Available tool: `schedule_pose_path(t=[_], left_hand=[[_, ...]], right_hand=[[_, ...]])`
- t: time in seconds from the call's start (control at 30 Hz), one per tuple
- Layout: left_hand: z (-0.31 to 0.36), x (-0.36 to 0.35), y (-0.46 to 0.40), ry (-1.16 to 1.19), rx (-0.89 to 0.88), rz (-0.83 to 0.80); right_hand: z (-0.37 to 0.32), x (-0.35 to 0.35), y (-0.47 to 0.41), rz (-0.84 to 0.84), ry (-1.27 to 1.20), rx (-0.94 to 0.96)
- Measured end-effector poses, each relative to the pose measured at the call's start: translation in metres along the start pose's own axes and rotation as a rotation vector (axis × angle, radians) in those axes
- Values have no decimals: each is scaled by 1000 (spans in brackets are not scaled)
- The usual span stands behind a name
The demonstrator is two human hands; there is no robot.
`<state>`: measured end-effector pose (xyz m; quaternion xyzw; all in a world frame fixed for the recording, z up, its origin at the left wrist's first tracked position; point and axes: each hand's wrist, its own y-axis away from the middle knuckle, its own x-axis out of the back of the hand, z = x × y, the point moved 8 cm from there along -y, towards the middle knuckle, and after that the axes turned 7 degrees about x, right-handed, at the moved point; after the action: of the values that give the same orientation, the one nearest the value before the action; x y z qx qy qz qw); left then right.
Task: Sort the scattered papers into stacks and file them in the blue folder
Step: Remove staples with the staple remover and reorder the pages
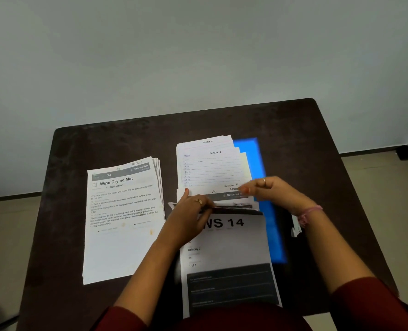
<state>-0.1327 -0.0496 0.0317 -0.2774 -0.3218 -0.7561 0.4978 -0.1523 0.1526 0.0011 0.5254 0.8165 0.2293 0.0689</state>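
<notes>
A stack of printed sheets headed "Wipe Drying Mat" (124, 220) lies on the left of the dark table (79, 144). To its right, lined handwritten sheets (210, 166) lie over a blue folder (267, 211), whose right strip shows. Below them lies a sheet marked "WS 14" (229, 249). My left hand (191, 211) pinches the lower edge of the lined sheets with its thumb on top. My right hand (269, 189) pinches the same papers at their lower right corner. A grey-banded printed sheet (231, 195) peeks out between both hands.
A small white object (296, 229) lies on the table just right of the folder, partly hidden by my right wrist. A pale wall rises behind the table. Tiled floor shows on both sides.
</notes>
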Motion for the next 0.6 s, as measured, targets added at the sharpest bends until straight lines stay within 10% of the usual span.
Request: schedule_pose_path(t=[0.33, 0.6], left_hand=[[-4, -5, 5, 33, -56, 1], [-7, -9, 1, 11, -7, -42]], right_hand=[[7, 9, -35, 128, 586, 27], [-11, -8, 1, -179, -6, 11]])
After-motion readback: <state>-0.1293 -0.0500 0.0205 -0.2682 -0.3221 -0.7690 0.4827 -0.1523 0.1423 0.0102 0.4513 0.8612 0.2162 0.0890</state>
